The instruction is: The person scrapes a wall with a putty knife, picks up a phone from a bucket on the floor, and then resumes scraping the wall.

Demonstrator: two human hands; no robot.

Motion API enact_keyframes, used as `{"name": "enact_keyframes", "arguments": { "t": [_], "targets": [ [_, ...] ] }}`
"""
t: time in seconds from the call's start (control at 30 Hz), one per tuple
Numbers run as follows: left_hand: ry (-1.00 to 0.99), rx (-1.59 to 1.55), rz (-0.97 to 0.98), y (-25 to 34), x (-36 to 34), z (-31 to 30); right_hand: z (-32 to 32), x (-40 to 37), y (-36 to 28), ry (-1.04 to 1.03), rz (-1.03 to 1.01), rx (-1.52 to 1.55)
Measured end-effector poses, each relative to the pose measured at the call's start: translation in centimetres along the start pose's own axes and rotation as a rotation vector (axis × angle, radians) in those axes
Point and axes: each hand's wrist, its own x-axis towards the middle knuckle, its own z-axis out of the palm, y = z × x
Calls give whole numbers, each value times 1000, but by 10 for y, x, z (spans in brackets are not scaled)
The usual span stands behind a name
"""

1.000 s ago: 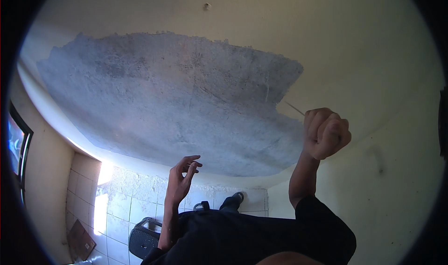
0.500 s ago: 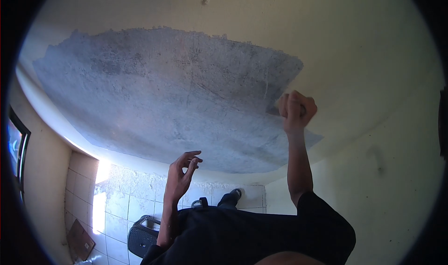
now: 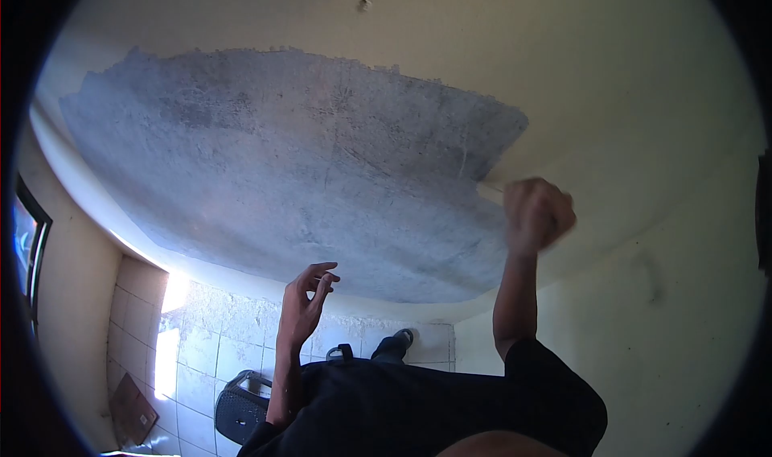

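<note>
My right hand (image 3: 539,213) is a closed, motion-blurred fist at the right edge of a large bare grey patch (image 3: 322,159) on the cream wall (image 3: 611,79). Whatever the fist may hold is hidden by the fingers and the blur. Lower down, my left hand (image 3: 304,300) is raised in front of the wall's lower part, fingers apart and slightly curled, holding nothing. A narrow cream strip cuts into the patch just left of my right hand.
A black stool (image 3: 240,415) stands on the tiled floor (image 3: 197,348) at lower left. Beyond it lies a brown board (image 3: 133,411). A dark-framed panel (image 3: 32,244) is at the far left. A small hole (image 3: 364,6) marks the upper wall.
My right hand has moved right and down, away from the notch in the grey patch. My left hand has shifted slightly left. The view has moved a little.
</note>
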Motion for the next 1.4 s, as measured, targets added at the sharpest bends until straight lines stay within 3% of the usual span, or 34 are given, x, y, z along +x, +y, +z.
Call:
{"name": "enact_keyframes", "arguments": {
  "t": [0.1,0.13,0.23,0.77,0.87,0.97,1.07,1.4],
  "targets": [
    [-16,21,13,1,-1,-2,0,-13,18,-20,190,96],
    [-15,13,11,4,-1,-2,-2,-17,15,-12,96,-43],
    [0,13,-2,-1,-5,-3,-1,-11,4,27,-14,81],
    [-6,-2,-9,-2,-11,-2,-1,-6,-7,86,-24,140],
    [-7,11,3,-5,-12,-1,7,-16,9,121,113,136],
    [-2,-2,2,-5,-14,-1,-1,-15,1,106,-15,126],
    [11,-8,-11,-5,-17,-1,-2,-10,0,141,58,133],
    [5,1,22,-3,-18,1,4,-7,-6,164,17,88]
  ]
}}
